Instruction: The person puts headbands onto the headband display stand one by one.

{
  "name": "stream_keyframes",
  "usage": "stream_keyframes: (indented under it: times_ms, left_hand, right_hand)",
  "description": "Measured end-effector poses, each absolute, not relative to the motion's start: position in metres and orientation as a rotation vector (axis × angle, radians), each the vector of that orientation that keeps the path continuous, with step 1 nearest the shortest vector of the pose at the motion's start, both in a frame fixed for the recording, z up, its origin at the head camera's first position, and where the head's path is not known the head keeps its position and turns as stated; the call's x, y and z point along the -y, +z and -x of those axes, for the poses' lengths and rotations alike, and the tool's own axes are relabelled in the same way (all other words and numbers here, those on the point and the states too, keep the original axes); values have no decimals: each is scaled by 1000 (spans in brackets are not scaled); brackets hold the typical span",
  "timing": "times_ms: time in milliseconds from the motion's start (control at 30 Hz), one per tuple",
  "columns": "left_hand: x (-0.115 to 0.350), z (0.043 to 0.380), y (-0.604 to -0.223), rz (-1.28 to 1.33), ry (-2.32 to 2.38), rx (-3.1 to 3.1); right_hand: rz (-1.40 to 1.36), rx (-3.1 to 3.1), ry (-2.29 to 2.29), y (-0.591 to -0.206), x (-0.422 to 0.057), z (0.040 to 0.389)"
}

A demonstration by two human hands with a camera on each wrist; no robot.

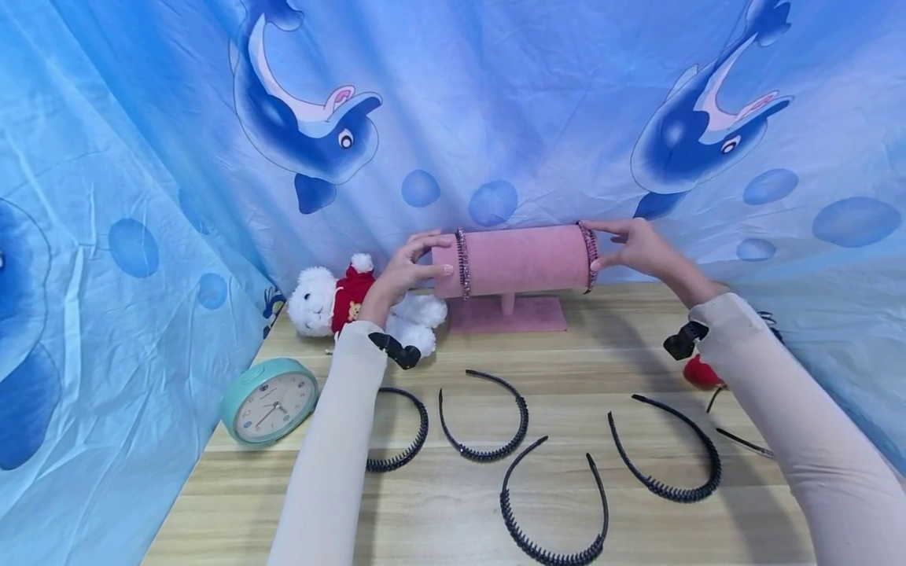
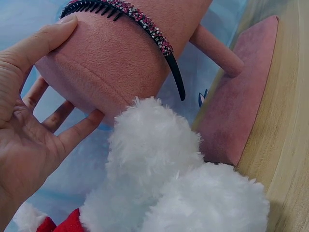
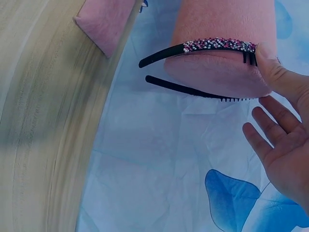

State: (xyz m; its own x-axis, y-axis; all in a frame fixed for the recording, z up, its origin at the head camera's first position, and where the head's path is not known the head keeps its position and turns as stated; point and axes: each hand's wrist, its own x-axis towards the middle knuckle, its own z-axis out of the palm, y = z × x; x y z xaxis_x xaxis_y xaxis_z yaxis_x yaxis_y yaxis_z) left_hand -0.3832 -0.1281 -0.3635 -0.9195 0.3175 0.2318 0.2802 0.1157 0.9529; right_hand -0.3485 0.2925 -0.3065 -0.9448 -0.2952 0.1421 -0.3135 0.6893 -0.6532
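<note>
A pink headband stand (image 1: 527, 255), a padded roll on a post and flat base, stands at the table's back. Around the roll's left part sits a headband (image 1: 463, 263) with pink and silver stones. My left hand (image 1: 405, 271) holds the roll's left end, its thumb on the surface right by that headband. At the opposite end, my right hand (image 1: 633, 250) pinches a second jeweled headband (image 3: 219, 44) between thumb and index finger. That band straddles the roll's rim, its black ends hanging free past the roll, while the other right fingers extend beyond the roll's end.
A white plush toy (image 1: 314, 303) in red lies beside the stand's left end. Several black toothed headbands, one of them nearest the front (image 1: 506, 507), lie on the wooden table (image 1: 226, 503). A teal clock (image 1: 237, 397) stands left; a red item (image 1: 701, 373) lies by my right forearm.
</note>
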Motion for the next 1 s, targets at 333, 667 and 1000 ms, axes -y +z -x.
stream_keyframes:
  times_ms: [333, 667, 1000]
  left_hand:
    - [130, 384, -366, -601, 1964, -2317]
    - [130, 385, -365, -626, 1978, -2294]
    - [128, 386, -363, -627, 1972, -2310]
  right_hand:
    - [-546, 2843, 1071, -310, -289, 348]
    - [-583, 2849, 983, -306, -285, 350]
    - [-627, 2808, 911, -305, -273, 355]
